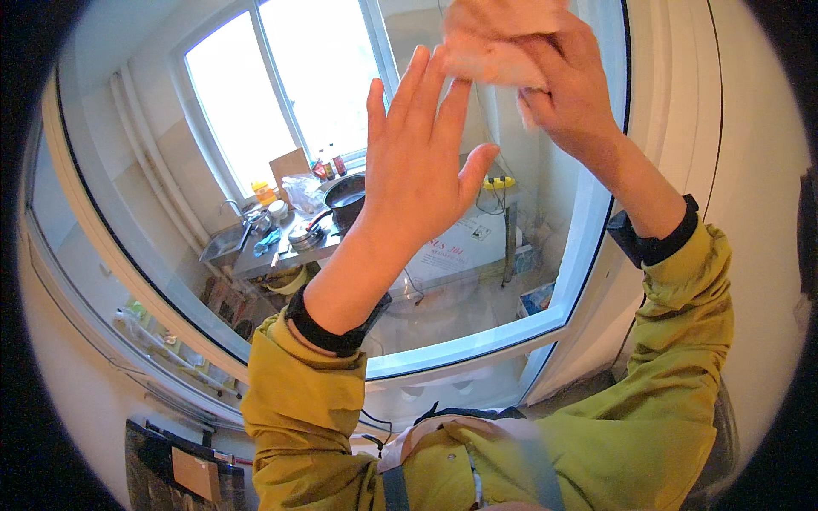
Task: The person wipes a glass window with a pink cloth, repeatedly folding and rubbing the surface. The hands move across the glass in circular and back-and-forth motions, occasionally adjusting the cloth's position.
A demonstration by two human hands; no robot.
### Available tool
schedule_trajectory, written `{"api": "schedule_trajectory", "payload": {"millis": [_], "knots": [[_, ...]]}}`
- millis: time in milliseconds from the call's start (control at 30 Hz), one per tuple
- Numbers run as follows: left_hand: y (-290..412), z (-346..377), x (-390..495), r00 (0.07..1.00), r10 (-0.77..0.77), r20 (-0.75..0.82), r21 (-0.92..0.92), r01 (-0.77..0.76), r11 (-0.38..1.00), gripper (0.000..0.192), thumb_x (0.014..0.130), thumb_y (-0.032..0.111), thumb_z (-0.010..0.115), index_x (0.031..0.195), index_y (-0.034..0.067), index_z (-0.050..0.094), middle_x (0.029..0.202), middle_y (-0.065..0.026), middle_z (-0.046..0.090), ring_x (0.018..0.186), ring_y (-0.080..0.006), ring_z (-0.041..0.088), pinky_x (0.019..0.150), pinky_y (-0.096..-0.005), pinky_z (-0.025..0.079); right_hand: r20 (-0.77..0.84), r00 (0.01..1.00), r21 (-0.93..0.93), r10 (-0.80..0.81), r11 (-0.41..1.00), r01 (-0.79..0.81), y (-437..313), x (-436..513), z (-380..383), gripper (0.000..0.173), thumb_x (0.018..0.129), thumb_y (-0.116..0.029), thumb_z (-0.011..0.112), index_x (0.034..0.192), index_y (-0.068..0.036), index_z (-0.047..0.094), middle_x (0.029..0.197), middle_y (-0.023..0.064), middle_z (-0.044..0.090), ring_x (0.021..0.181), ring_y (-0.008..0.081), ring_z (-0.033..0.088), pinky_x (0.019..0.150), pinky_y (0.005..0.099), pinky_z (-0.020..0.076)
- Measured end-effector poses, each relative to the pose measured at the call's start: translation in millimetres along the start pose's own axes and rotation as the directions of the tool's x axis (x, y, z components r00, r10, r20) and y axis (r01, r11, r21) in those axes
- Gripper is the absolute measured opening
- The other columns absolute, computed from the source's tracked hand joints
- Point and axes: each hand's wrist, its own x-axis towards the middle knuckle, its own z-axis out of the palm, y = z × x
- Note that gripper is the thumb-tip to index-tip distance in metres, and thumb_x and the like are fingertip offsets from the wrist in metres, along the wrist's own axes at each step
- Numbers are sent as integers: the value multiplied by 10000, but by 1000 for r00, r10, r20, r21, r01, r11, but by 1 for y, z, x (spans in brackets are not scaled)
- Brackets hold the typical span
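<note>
My right hand (578,96) grips a crumpled pink cloth (492,61) high in the view, in front of a glass pane (543,191) in a white frame. My left hand (422,153) is raised beside it, palm toward the glass, its fingers apart and holding nothing. The fingertips come near the cloth's lower edge. Whether the left palm touches the glass cannot be told. Part of the cloth is cut off by the top of the picture.
Behind the glass, a metal counter (246,260) carries a black wok (346,191), a lidded pot (306,235), bottles and a plastic bag. A white-framed pane edge (473,354) runs below my hands. A beige wall (754,255) stands at right, a dark panel (153,453) at lower left.
</note>
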Motion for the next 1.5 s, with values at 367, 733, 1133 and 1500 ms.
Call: {"api": "schedule_trajectory", "payload": {"millis": [367,733,1133,1500], "knots": [[-41,-28,-10,994,-41,-97,143,55,988,582,824,318,575,1328,92,390,1443,-147,271,1345,-311,233,1055,-558,136,-137,952,-167,273,941,-294,-7,53,17,362,776,-50,523,1137,-19,522,1147,183,473,1066,322,450,933,423,354],[-79,-63,-41,993,-57,-107,184,76,980,595,808,282,597,1335,104,384,1446,-151,264,1345,-320,235,1058,-546,146,-181,922,-93,342,927,-362,-51,100,39,358,791,-37,493,1148,-29,524,1173,163,469,1070,306,457,923,404,369],[-113,-90,-79,988,-103,-116,225,127,966,578,826,293,571,1341,112,381,1444,-157,264,1346,-323,230,1062,-542,136,43,995,-173,-87,980,94,-124,119,66,322,810,-45,488,1127,-49,540,1151,159,473,1083,308,459,945,450,357],[-153,-134,-114,981,-154,-114,230,176,957,571,824,278,562,1345,124,385,1450,-153,252,1351,-325,216,1065,-546,132,-29,998,91,-46,995,49,-192,156,103,264,801,-66,528,1057,-64,593,1124,149,513,1070,326,480,963,465,338]]}}
